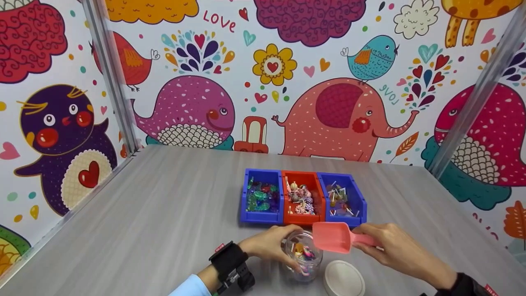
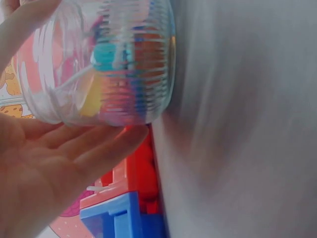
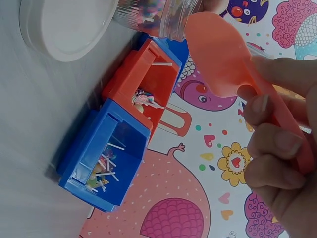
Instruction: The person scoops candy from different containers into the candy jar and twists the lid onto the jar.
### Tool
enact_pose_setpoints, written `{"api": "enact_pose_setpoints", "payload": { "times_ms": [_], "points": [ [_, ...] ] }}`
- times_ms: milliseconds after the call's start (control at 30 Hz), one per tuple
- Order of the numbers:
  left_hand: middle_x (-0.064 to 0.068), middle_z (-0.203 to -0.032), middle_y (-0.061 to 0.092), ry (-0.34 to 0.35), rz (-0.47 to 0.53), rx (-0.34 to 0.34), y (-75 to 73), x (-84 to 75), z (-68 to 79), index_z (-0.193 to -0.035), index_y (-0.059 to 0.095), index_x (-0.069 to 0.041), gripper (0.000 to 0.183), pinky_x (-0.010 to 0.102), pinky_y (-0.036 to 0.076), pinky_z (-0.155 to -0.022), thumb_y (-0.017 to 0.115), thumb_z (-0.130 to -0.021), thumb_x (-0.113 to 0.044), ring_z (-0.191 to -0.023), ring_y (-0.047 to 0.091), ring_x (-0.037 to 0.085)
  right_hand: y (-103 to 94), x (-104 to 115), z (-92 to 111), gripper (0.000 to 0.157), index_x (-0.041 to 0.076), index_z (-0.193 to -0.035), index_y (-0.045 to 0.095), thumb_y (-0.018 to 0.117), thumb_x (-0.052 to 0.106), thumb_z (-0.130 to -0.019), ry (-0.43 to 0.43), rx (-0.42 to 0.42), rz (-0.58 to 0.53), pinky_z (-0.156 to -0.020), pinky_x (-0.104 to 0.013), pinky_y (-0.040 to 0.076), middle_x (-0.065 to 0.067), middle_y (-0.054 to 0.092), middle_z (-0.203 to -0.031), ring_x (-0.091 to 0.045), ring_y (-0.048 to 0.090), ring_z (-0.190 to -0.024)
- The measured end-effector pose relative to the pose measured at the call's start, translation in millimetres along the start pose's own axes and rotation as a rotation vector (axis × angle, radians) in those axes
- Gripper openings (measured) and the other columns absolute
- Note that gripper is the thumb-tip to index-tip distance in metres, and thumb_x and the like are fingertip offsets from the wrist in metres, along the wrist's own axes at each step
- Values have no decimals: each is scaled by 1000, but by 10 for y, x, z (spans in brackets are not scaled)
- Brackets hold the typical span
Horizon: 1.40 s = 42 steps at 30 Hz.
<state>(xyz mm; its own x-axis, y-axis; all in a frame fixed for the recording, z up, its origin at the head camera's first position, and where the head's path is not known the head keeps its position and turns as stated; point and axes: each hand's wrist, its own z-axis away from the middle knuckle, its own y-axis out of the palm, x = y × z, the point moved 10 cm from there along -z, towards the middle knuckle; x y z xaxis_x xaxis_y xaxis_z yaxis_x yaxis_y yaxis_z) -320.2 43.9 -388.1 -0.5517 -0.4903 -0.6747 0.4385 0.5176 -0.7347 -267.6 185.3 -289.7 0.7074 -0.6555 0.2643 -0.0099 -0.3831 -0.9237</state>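
My left hand (image 1: 269,245) holds a clear jar (image 1: 309,274) upright on the table, thumb on one side and fingers on the other. Colourful lollipops or sweets show through its wall, and a white stick is visible in the left wrist view. In my right hand (image 1: 396,248) is a pink scoop (image 1: 331,236), gripped by its handle (image 3: 285,116). The scoop's blade hangs over the right side of the jar's open mouth, and I see nothing lying on it. A round white lid (image 1: 344,277) rests on the table, right of the jar.
Behind the jar stand three joined bins: a left blue bin (image 1: 263,218) with green and dark translucent pieces, a red bin (image 1: 303,220) with wrapped lollipops, and a right blue bin (image 1: 363,205) with stick lollipops. Printed panels (image 1: 254,98) enclose the grey table (image 1: 172,205).
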Motion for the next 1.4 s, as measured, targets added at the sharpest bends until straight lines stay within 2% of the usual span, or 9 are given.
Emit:
{"api": "enact_pose_setpoints", "payload": {
  "times_ms": [267, 567, 767, 900, 1067, 1100, 1233, 1300, 1400],
  "points": [
    [0, -117, 56, 25, 19, 14, 5, -15, -3, -127, 44, -12, 73, 21, 40, -86, 79, -65, -29, -104, 50, 6, 19, -45, 3, 32, 7, -92, 64, 58, 37, -84, 28, 0, -13, -49, -13, 44, 9, 59, -71, 6, 46, -54],
    [3, -119, 56, 39, 59, 24, -23, -9, 34, -128, 45, -8, 70, 19, 42, -87, 77, -68, -24, -105, 53, 8, 130, -213, 29, 26, 6, -95, 64, 60, 29, -84, 114, 34, -152, -46, -14, 43, 10, 56, -70, 2, 47, -52],
    [8, -116, 57, 55, 138, -12, -149, 24, 85, -122, 49, -4, 59, 22, 45, -84, 74, -72, -21, -102, 56, 12, 200, -291, 12, 28, 4, -99, 63, 58, 28, -86, 154, 33, -210, -46, -15, 43, 9, 58, -71, 1, 47, -52],
    [16, -110, 58, 79, 161, -150, -392, 85, 125, -115, 52, 2, 49, 28, 48, -82, 70, -76, -22, -97, 58, 23, 203, -333, -26, 27, 1, -101, 62, 59, 24, -86, 174, -8, -261, -49, -17, 46, 5, 60, -74, -1, 49, -55],
    [24, -98, 59, 115, 152, -450, -791, 173, 236, -104, 53, 9, 35, 41, 50, -75, 66, -78, -11, -85, 61, 35, 169, -362, -154, 29, 1, -99, 62, 60, 25, -84, 218, -96, -259, -48, -17, 40, 2, 57, -72, -3, 46, -56],
    [24, -96, 60, 111, 138, -513, -867, 198, 270, -102, 54, 9, 32, 40, 51, -73, 66, -78, -8, -82, 61, 35, 163, -367, -192, 29, 1, -99, 62, 61, 26, -84, 232, -113, -259, -48, -17, 38, 1, 56, -73, -4, 46, -57],
    [22, -92, 61, 55, 68, -709, -1103, 319, 405, -100, 55, 8, 25, 39, 51, -70, 62, -78, -2, -78, 62, 32, 155, -347, -373, 28, 0, -97, 62, 61, 25, -84, 247, -158, -280, -48, -17, 34, -2, 55, -76, -5, 44, -60],
    [22, -93, 61, 1, 37, -771, -1182, 389, 461, -100, 56, 8, 25, 38, 50, -71, 61, -78, -1, -80, 61, 32, 159, -331, -475, 29, -1, -97, 62, 62, 25, -83, 247, -167, -286, -48, -17, 34, -3, 55, -76, -6, 44, -60],
    [23, -95, 59, -74, 17, -822, -1243, 492, 519, -102, 55, 9, 27, 41, 48, -73, 61, -78, -1, -83, 58, 33, 188, -307, -626, 30, -2, -96, 61, 63, 25, -82, 244, -163, -286, -51, -17, 38, -5, 57, -79, -10, 47, -64]
  ]
}}
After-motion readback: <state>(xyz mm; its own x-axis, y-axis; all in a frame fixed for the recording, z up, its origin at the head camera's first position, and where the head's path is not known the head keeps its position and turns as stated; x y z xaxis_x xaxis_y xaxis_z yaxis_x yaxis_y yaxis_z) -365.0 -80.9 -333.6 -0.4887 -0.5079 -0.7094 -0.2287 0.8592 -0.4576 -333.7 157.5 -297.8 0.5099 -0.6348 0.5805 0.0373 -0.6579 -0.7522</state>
